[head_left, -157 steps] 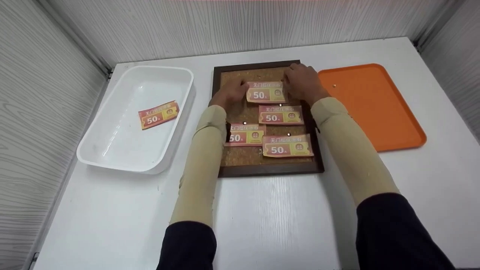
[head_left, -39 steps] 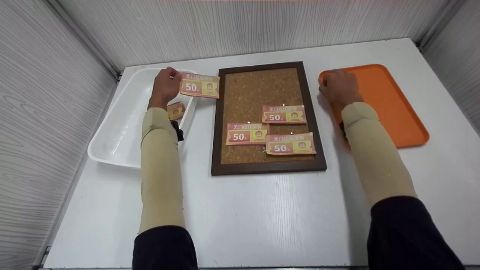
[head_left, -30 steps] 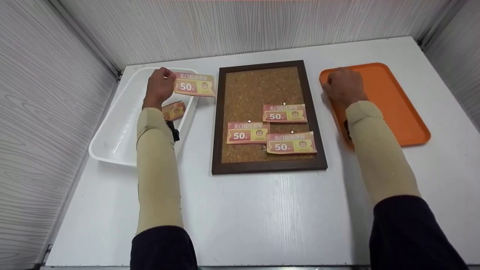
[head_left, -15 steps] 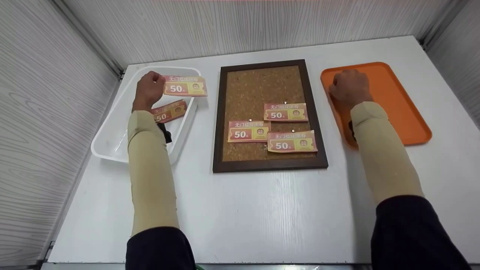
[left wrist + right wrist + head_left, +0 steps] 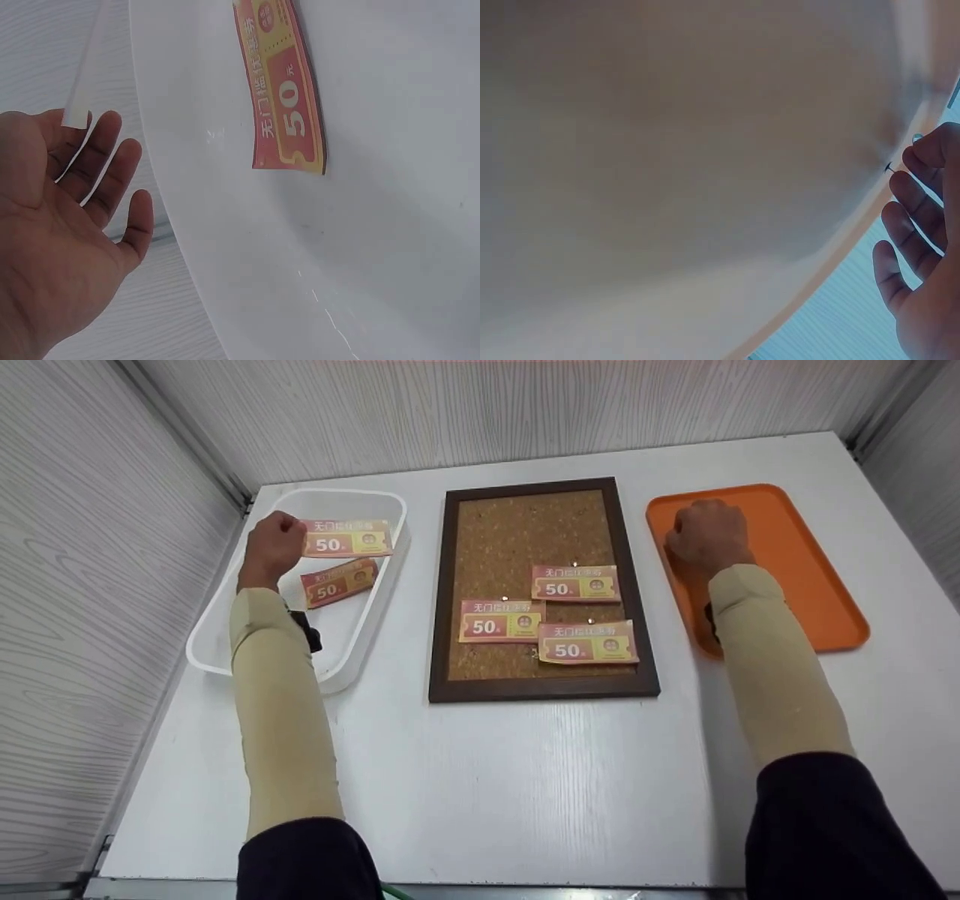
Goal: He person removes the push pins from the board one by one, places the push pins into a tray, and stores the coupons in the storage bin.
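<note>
My left hand (image 5: 274,547) pinches a pink-and-yellow coupon (image 5: 346,538) marked 50 by its left end, over the white tub (image 5: 367,626). Inside the tub lies another such coupon (image 5: 340,582), also seen lying on the white surface in the left wrist view (image 5: 289,97). Over the orange tray (image 5: 795,562), my right hand (image 5: 709,536) is near the left side, with a shiny thumbtack (image 5: 918,138) pinched between thumb and forefinger. A second thumbtack (image 5: 889,168) shows just beyond the fingertips in the right wrist view.
Between the tub and the tray lies a cork board (image 5: 517,532) with a dark wooden frame. Three coupons are pinned to its lower part, one coupon (image 5: 576,583) above the other two. Pale wood-grain panels (image 5: 480,412) stand behind and at both sides.
The top coupon has come off the board, and my left hand has carried it leftward over the tub. My right hand has left the board for the orange tray, drifting slightly right lately.
</note>
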A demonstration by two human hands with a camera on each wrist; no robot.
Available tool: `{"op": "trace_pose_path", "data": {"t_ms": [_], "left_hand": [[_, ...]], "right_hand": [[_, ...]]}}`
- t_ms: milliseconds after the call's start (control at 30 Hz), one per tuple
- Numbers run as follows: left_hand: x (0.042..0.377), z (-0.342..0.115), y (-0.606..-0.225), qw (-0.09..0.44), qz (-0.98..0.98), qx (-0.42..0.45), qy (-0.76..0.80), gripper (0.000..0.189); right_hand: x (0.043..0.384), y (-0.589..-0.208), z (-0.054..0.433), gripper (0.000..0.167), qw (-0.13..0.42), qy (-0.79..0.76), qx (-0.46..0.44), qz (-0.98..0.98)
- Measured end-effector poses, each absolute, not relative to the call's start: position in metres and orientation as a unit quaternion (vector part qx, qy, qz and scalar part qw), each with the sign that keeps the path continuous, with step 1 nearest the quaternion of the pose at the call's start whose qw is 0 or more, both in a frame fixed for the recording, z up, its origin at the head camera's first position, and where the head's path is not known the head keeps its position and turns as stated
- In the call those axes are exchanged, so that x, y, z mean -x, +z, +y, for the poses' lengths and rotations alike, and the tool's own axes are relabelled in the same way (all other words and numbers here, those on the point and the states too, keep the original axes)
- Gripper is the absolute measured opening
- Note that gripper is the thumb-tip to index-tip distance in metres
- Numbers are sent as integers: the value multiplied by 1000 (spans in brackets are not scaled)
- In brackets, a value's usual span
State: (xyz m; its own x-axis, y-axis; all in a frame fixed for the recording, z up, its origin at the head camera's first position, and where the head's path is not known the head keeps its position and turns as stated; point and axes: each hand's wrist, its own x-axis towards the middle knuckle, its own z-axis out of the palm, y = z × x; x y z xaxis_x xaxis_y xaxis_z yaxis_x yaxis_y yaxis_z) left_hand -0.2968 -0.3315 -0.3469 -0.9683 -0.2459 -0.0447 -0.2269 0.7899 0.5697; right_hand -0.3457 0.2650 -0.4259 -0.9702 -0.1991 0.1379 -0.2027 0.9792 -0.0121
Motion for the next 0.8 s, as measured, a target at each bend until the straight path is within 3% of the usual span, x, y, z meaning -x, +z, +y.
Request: {"op": "trace_pose_path", "data": {"t_ms": [300, 800], "left_hand": [[291, -344, -348, 26, -945, -129, -300, 47], [289, -350, -356, -3, -946, -138, -292, 49]], "right_hand": [[345, -426, 268, 34, 73, 12, -111, -991], [345, -430, 274, 35, 55, 35, -100, -993]]}}
